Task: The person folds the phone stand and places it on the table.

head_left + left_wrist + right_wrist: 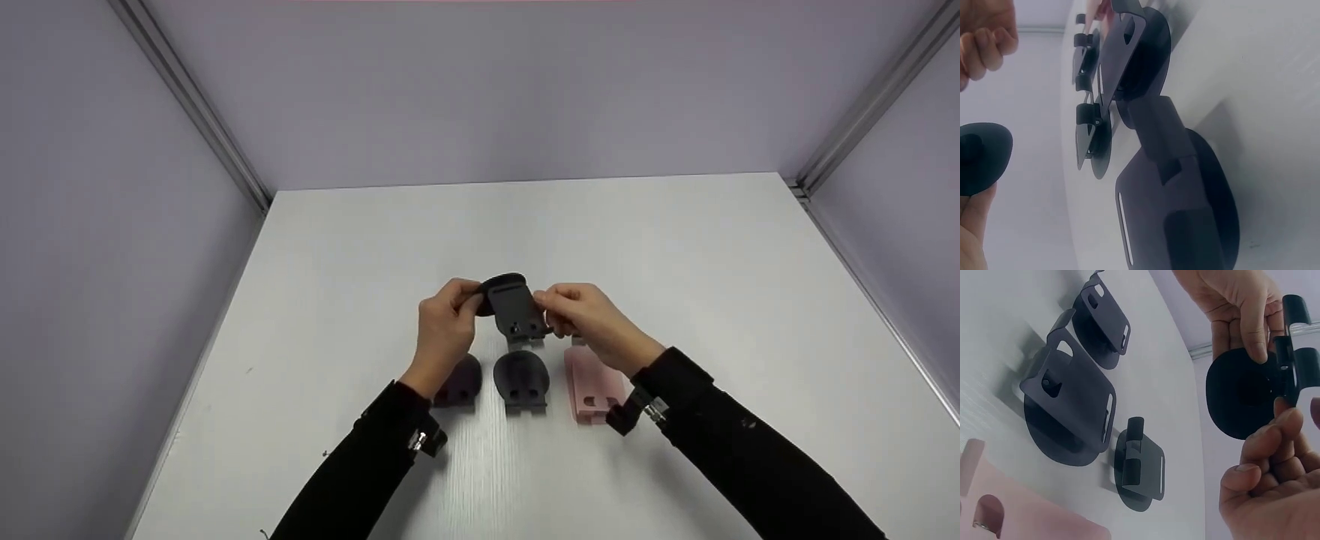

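Observation:
A black folding phone stand (516,307) is held up over the table between both hands. My left hand (446,322) pinches its rounded base (1241,391) between thumb and fingers. On the other side, my right hand (592,319) pinches the edge of its plate, the remaining fingers curled. Below, a dark grey phone stand (521,379) stands on the table. A purplish phone stand (459,382) sits by my left wrist, partly covered by it. Under my right forearm lies a pink phone stand (592,386), also seen in the right wrist view (1022,506).
A smaller black phone stand (1143,464) stands farther back in the right wrist view. The white table (360,240) is bounded by pale grey walls (465,90) with metal corner rails (202,97).

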`<action>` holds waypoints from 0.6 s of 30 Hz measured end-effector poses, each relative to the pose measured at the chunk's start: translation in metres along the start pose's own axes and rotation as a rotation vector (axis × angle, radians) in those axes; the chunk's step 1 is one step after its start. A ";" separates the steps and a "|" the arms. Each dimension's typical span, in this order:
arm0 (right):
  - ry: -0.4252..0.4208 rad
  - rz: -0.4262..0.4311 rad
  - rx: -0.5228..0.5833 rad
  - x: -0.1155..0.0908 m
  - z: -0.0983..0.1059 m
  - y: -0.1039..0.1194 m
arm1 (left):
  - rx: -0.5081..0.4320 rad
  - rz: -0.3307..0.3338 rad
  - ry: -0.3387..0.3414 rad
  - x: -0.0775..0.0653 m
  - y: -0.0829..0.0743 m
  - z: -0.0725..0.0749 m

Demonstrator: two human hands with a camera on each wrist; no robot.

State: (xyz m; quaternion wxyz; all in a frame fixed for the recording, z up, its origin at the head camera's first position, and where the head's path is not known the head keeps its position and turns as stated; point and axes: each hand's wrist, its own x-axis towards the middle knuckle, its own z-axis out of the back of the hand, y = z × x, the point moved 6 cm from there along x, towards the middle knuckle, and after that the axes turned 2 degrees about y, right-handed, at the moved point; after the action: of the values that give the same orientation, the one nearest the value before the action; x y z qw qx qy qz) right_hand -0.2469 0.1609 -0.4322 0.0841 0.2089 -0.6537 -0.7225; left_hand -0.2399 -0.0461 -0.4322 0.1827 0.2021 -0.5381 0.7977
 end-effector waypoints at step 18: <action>0.100 0.012 0.001 -0.006 -0.003 -0.002 | -0.044 0.060 0.003 0.001 0.003 0.002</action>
State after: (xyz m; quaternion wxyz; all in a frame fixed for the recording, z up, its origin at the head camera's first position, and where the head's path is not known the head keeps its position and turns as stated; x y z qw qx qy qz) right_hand -0.2406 0.1608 -0.4329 0.1208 0.2409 -0.6503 -0.7103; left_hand -0.2419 -0.0491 -0.4333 0.1640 0.1806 -0.5609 0.7911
